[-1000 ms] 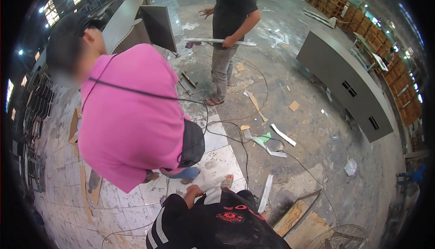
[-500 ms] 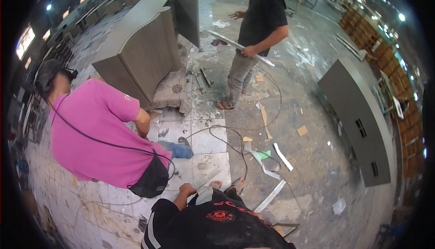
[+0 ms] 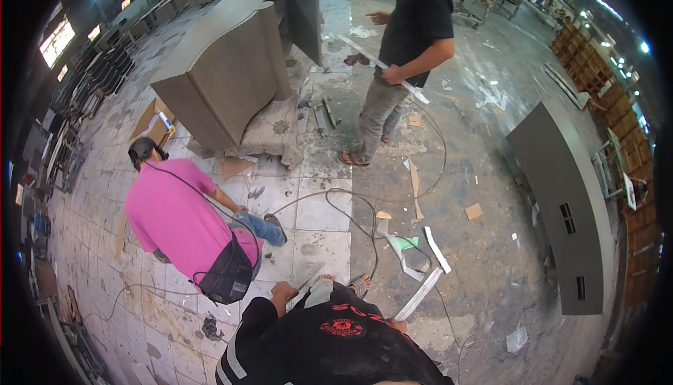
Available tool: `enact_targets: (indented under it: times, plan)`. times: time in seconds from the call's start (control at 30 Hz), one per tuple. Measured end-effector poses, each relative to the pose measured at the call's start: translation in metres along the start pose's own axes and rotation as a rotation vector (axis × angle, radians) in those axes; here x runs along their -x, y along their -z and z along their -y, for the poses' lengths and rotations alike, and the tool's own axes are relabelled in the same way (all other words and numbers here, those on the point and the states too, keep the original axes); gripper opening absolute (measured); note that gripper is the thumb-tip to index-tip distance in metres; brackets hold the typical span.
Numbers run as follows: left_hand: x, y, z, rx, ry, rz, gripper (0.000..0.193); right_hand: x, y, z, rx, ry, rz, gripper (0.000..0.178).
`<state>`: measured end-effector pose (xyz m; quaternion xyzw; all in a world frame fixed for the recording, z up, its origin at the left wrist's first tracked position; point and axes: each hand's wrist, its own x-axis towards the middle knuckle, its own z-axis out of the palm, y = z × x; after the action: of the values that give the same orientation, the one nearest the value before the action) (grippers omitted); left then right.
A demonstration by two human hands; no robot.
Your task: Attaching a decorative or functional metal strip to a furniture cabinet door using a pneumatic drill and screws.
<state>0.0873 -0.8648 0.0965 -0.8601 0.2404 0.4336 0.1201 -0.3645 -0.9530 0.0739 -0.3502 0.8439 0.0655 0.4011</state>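
The cabinet (image 3: 224, 94), with its ribbed, wavy front and open door (image 3: 304, 24), stands on a cloth (image 3: 277, 134) on the floor. On the near side of the cabinet, well apart from it, the left hand (image 3: 283, 292) has its fingers curled around the near end of a pale strip (image 3: 307, 273), which slants away toward the cabinet's right. The right hand (image 3: 400, 326), also on the near side but farther to the cabinet's right, shows only as a small patch beside the black shirt (image 3: 315, 346), at the near end of a white bar (image 3: 422, 294); I cannot tell how its fingers stand. Near the bar's far end lie a white piece (image 3: 438, 250) and a green scrap (image 3: 408, 243), near right of the cabinet, with a cable (image 3: 333, 190) looping across the floor between.

Nearer than the cabinet, a co-worker in pink (image 3: 175, 206) leans forward, a black bag (image 3: 228, 273) at the waist. Right of the cabinet, another co-worker in black (image 3: 420, 27) grips a long bar (image 3: 368, 57) in one hand. A grey panel (image 3: 561, 196) with two dark slots stands far right of the cabinet; a box (image 3: 145, 120) sits by its left end.
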Motion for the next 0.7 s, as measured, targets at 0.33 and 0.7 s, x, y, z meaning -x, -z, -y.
enact_targets:
  times: [0.33, 0.7]
  plan:
    - [-0.003, -0.012, -0.058, -0.059, -0.081, -0.017, 0.055, -0.034, 0.014, -0.011, 0.091, 0.087, -0.022, 0.051]
    - [-0.028, -0.013, -0.088, -0.054, -0.125, 0.043, 0.053, -0.058, 0.031, 0.034, 0.017, 0.028, -0.011, 0.041]
